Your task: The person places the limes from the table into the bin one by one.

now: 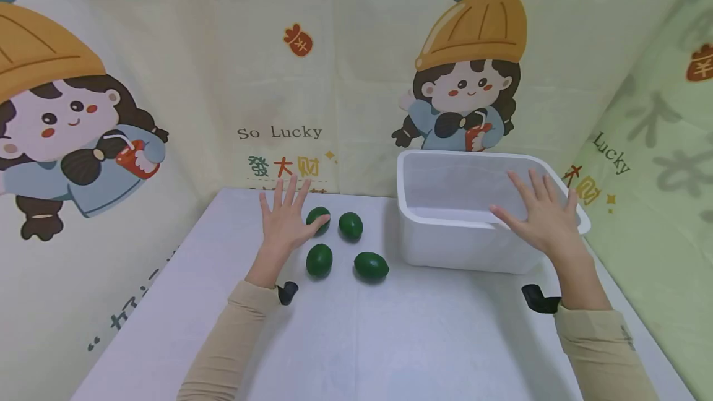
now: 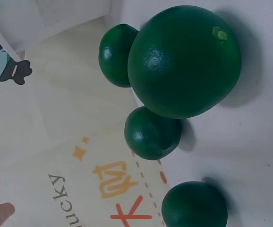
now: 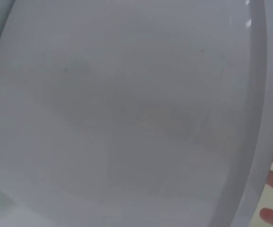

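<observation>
Four green fruits [image 1: 340,243] on bench [image 1: 390,339], cluster at 9 o'clock of white tub [image 1: 462,246] — likely light, smooth, slippery; take round middle. Left hand [image 1: 286,221] fingers spread, beside far-left fruit. Right hand [image 1: 543,215] flat, open over tub.
</observation>
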`<action>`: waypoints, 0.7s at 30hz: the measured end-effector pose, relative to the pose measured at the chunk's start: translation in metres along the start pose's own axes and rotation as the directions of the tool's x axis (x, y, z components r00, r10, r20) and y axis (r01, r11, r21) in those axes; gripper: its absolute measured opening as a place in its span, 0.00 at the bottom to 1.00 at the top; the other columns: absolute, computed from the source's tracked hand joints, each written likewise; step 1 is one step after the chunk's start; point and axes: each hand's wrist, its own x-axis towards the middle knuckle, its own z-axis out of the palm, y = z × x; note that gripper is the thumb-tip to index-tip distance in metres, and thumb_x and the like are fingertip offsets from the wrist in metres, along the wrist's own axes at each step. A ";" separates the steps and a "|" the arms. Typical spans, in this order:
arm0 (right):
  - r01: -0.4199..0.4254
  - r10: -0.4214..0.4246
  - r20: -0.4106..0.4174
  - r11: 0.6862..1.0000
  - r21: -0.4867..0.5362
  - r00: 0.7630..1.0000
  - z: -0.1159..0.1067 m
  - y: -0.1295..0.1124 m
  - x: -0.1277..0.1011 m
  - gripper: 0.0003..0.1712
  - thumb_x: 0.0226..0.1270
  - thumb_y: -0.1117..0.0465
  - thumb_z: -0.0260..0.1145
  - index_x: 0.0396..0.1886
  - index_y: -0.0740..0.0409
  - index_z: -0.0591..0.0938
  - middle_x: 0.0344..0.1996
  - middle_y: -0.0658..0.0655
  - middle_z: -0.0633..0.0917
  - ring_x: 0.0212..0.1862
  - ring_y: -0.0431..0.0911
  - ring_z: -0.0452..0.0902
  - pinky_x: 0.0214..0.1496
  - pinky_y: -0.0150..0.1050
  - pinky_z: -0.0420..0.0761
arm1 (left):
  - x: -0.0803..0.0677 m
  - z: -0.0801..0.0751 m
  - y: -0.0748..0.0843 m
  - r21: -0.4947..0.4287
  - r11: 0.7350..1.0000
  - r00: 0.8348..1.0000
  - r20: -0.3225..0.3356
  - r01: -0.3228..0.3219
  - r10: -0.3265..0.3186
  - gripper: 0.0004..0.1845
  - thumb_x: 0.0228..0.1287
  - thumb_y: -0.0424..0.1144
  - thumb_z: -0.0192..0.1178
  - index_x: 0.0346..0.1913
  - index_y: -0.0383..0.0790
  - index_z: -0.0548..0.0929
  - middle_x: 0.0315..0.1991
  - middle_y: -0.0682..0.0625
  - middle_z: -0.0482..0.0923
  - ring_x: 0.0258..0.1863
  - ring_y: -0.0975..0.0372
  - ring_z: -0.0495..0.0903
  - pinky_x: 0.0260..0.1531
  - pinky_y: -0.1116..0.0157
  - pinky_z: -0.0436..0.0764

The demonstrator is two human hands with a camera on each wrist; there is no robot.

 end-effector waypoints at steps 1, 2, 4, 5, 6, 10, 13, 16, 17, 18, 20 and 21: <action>0.007 -0.006 -0.021 1.000 0.000 1.000 0.000 0.001 -0.001 0.46 0.61 0.32 0.47 0.73 0.43 0.43 0.70 0.66 0.42 0.70 0.63 0.31 0.57 0.66 0.19 | 0.000 0.000 0.001 -0.005 1.000 1.000 -0.016 -0.006 0.006 0.47 0.54 0.72 0.43 0.72 0.56 0.41 0.73 0.51 0.31 0.70 0.54 0.25 0.61 0.44 0.25; 0.012 -0.012 -0.040 1.000 0.001 0.999 0.001 0.001 -0.001 0.46 0.61 0.32 0.48 0.73 0.44 0.45 0.70 0.66 0.44 0.70 0.62 0.33 0.59 0.65 0.20 | 0.000 0.000 0.001 -0.008 1.000 0.999 -0.035 -0.014 0.014 0.47 0.54 0.71 0.44 0.72 0.55 0.43 0.73 0.51 0.32 0.70 0.53 0.27 0.62 0.44 0.26; 0.029 -0.028 -0.080 1.000 0.011 0.996 0.002 0.003 -0.003 0.45 0.61 0.33 0.50 0.72 0.44 0.48 0.69 0.66 0.48 0.70 0.62 0.37 0.60 0.64 0.23 | 0.000 0.000 0.003 -0.014 0.999 0.996 -0.080 -0.034 0.033 0.46 0.55 0.69 0.46 0.72 0.54 0.45 0.73 0.49 0.36 0.71 0.52 0.31 0.62 0.44 0.30; 0.038 -0.036 -0.101 0.999 0.013 0.994 0.003 0.004 -0.003 0.44 0.61 0.34 0.51 0.72 0.45 0.50 0.69 0.66 0.50 0.69 0.62 0.40 0.61 0.64 0.25 | -0.001 0.000 0.003 -0.017 0.999 0.994 -0.105 -0.046 0.044 0.45 0.55 0.68 0.47 0.72 0.53 0.46 0.73 0.49 0.39 0.71 0.52 0.33 0.63 0.44 0.31; 0.045 -0.043 -0.120 0.999 0.014 0.992 0.003 0.005 -0.004 0.44 0.60 0.34 0.51 0.71 0.46 0.52 0.68 0.66 0.53 0.68 0.62 0.42 0.62 0.64 0.26 | -0.001 0.001 0.004 -0.031 0.998 0.990 -0.131 -0.061 0.057 0.45 0.55 0.66 0.48 0.72 0.52 0.48 0.72 0.48 0.41 0.71 0.51 0.36 0.63 0.44 0.32; 0.076 -0.069 -0.193 0.997 0.027 0.979 0.007 0.009 -0.007 0.41 0.60 0.36 0.53 0.69 0.49 0.58 0.64 0.65 0.59 0.65 0.61 0.50 0.64 0.63 0.34 | -0.001 0.005 0.009 -0.052 0.989 0.967 -0.223 -0.136 0.121 0.43 0.55 0.62 0.51 0.70 0.49 0.53 0.70 0.47 0.50 0.69 0.50 0.45 0.64 0.45 0.38; 0.113 -0.102 -0.263 0.993 0.027 0.959 0.011 0.013 -0.010 0.39 0.59 0.37 0.55 0.66 0.51 0.63 0.61 0.64 0.63 0.63 0.61 0.55 0.63 0.63 0.40 | -0.002 0.010 0.012 -0.050 0.978 0.942 -0.284 -0.203 0.181 0.41 0.54 0.60 0.53 0.68 0.46 0.57 0.67 0.45 0.57 0.66 0.50 0.53 0.63 0.45 0.44; 0.152 -0.137 -0.325 0.988 0.019 0.936 0.015 0.018 -0.012 0.38 0.57 0.36 0.56 0.62 0.54 0.66 0.59 0.63 0.66 0.60 0.60 0.58 0.62 0.62 0.45 | -0.003 0.018 0.016 -0.031 0.963 0.913 -0.329 -0.267 0.243 0.39 0.53 0.59 0.54 0.66 0.43 0.62 0.63 0.44 0.63 0.63 0.50 0.59 0.62 0.46 0.48; 0.160 -0.146 -0.340 0.987 0.013 0.929 0.017 0.020 -0.013 0.38 0.57 0.35 0.55 0.61 0.54 0.67 0.58 0.62 0.67 0.59 0.60 0.59 0.61 0.61 0.46 | -0.004 0.021 0.017 -0.025 0.957 0.900 -0.347 -0.290 0.264 0.38 0.53 0.59 0.54 0.64 0.42 0.63 0.62 0.44 0.65 0.61 0.49 0.61 0.62 0.46 0.50; 0.171 -0.156 -0.356 0.985 0.010 0.921 0.018 0.022 -0.013 0.38 0.57 0.34 0.55 0.60 0.54 0.68 0.57 0.62 0.68 0.58 0.60 0.59 0.61 0.61 0.47 | -0.005 0.024 0.018 -0.016 0.951 0.890 -0.357 -0.309 0.283 0.38 0.53 0.60 0.54 0.64 0.42 0.64 0.61 0.44 0.66 0.61 0.49 0.61 0.61 0.46 0.51; 0.191 -0.174 -0.382 0.982 0.005 0.908 0.022 0.025 -0.015 0.39 0.56 0.32 0.53 0.58 0.55 0.69 0.56 0.63 0.69 0.57 0.60 0.60 0.59 0.59 0.49 | -0.006 0.030 0.021 -0.002 0.936 0.867 -0.378 -0.352 0.325 0.37 0.53 0.60 0.52 0.62 0.41 0.65 0.59 0.44 0.67 0.59 0.49 0.63 0.60 0.46 0.54; 0.201 -0.184 -0.397 0.979 0.002 0.899 0.024 0.026 -0.015 0.40 0.56 0.31 0.52 0.57 0.56 0.70 0.55 0.63 0.70 0.56 0.60 0.61 0.58 0.59 0.50 | -0.007 0.033 0.023 0.006 0.929 0.856 -0.386 -0.370 0.343 0.37 0.52 0.61 0.51 0.62 0.41 0.66 0.58 0.44 0.67 0.58 0.50 0.63 0.59 0.46 0.55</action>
